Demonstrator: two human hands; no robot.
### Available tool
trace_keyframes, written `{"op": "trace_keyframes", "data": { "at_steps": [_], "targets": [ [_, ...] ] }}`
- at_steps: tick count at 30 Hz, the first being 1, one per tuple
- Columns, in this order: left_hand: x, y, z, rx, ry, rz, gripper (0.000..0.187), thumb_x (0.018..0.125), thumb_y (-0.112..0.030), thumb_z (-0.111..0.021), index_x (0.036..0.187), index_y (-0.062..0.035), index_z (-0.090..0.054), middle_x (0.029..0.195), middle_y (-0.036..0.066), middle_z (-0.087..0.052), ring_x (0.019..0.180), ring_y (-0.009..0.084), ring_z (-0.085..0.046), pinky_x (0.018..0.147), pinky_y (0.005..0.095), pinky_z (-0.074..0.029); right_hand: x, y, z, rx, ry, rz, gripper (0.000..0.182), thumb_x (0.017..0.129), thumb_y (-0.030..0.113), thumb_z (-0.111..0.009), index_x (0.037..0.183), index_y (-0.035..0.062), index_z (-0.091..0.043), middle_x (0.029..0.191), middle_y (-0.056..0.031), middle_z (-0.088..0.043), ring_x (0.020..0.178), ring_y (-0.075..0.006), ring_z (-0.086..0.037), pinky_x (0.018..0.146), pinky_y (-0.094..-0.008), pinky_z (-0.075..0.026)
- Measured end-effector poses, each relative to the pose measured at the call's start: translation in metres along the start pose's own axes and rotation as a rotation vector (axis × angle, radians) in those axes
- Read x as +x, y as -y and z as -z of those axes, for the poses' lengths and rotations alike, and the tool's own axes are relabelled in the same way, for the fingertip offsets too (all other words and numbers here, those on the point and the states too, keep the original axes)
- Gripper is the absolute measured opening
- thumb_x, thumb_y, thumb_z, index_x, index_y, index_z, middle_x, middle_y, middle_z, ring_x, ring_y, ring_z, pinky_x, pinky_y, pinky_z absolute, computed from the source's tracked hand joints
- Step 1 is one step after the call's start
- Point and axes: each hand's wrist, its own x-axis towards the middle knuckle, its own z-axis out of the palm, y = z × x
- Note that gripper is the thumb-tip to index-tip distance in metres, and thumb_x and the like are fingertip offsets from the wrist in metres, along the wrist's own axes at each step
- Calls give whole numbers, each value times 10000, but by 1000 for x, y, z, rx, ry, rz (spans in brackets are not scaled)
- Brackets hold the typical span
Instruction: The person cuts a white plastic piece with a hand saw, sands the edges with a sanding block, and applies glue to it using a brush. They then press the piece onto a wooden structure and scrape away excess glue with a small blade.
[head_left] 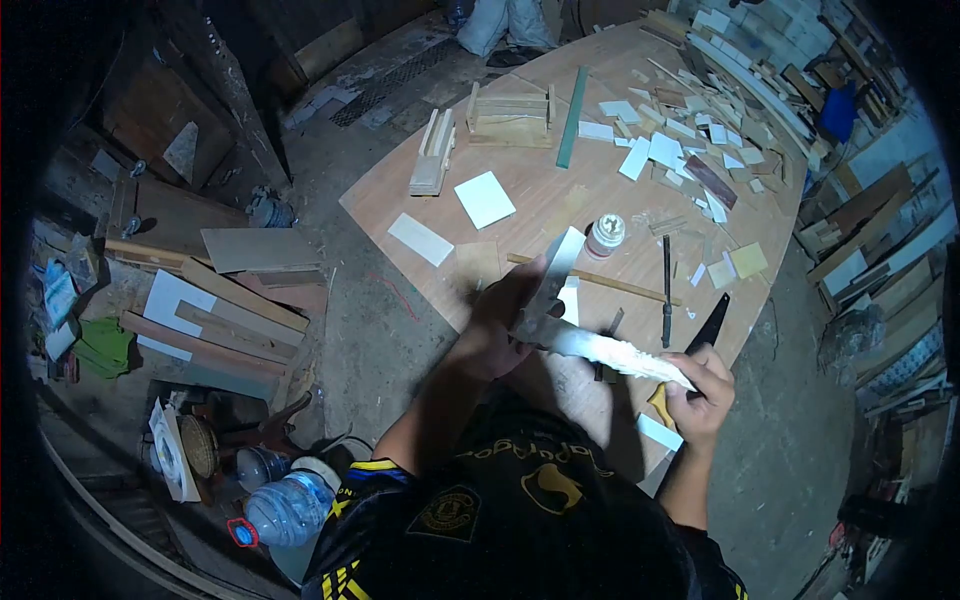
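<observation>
Over the near part of the table, my left hand [497, 322] is closed around a pale flat-faced piece [563, 257] that points away from me. From beside it a long white strip [625, 355] with a rough, lumpy surface runs to the right. My right hand [704, 388] pinches that strip's far end between thumb and fingers. Whether the piece and the strip are joined is hidden by my left hand. A jar [606, 236] stands just beyond. Near my right hand lies a handsaw with a dark blade [712, 322] and yellow handle [660, 404].
A wooden stick [610, 283] and a dark bar [667, 290] lie near the jar. Two wooden assemblies [510, 118] [433, 155] and a green strip [572, 117] sit farther back. Offcuts [665, 150] cover the table's right side. Boards [225, 310] and a water bottle [290, 508] are at left.
</observation>
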Motion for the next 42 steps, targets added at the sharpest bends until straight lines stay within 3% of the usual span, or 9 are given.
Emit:
{"op": "trace_keyframes", "data": {
  "at_steps": [7,9,12,18,24,27,30,40,42],
  "targets": [
    [-1,8,-14,84,-30,-100,339,943,-291,-531,1247,-143,-551,1178,115,-584,965,213,-605,721,349,-538,4,8,-5,-33,102,-43,332,657,53,-708,985,6,-720,672,-58,-530,580,-142,-487,528,-261,-372],
    [-5,10,-29,472,-80,-230,349,956,-309,-509,1230,-95,-545,1045,110,-609,800,164,-601,631,296,-504,8,8,-7,-87,77,-54,332,659,29,-706,989,2,-717,685,-60,-535,594,-144,-489,537,-259,-372],
    [4,2,-11,-10,32,17,359,975,-312,-476,1196,-36,-540,881,81,-591,619,114,-522,524,256,-421,11,8,-10,-146,-3,-99,323,671,14,-696,994,-3,-713,693,-58,-535,609,-147,-486,547,-260,-370],
    [4,-4,-19,34,-105,69,334,978,-403,-452,982,-96,-583,715,28,-566,484,84,-437,442,232,-314,9,0,-12,-185,-143,-152,287,700,31,-689,982,-13,-710,694,-61,-529,616,-135,-477,551,-260,-369],
    [0,7,-27,415,-383,-238,366,971,-418,-457,1103,-95,-566,760,43,-579,555,86,-485,469,234,-343,8,5,-15,-70,70,44,340,642,58,-718,978,7,-722,670,-69,-543,568,-135,-472,516,-262,-368],
    [-1,15,-24,616,-179,-553,355,971,-400,-454,1122,-96,-557,806,55,-583,568,92,-487,483,245,-356,8,3,-19,-118,64,13,350,637,47,-717,985,13,-724,684,-74,-548,563,-136,-470,519,-259,-366],
    [-1,0,0,-56,41,-28,351,964,-396,-458,1128,-100,-552,833,63,-583,571,98,-485,495,255,-364,13,0,-25,-170,-20,-61,343,656,38,-707,996,0,-715,696,-71,-547,592,-147,-479,546,-267,-372],
    [-5,8,-11,772,-198,-513,307,963,-386,-457,1108,-133,-554,772,51,-570,552,118,-507,462,245,-362,15,0,-21,-64,114,91,356,648,92,-725,993,4,-719,684,-75,-544,571,-136,-484,523,-256,-368],
    [-13,2,-6,617,-150,-369,308,905,-105,-576,1190,-18,-498,1021,100,-611,799,122,-617,622,272,-507,17,5,-21,-100,134,74,343,650,69,-722,988,9,-723,675,-65,-529,564,-126,-479,518,-250,-366]
  ]
}}
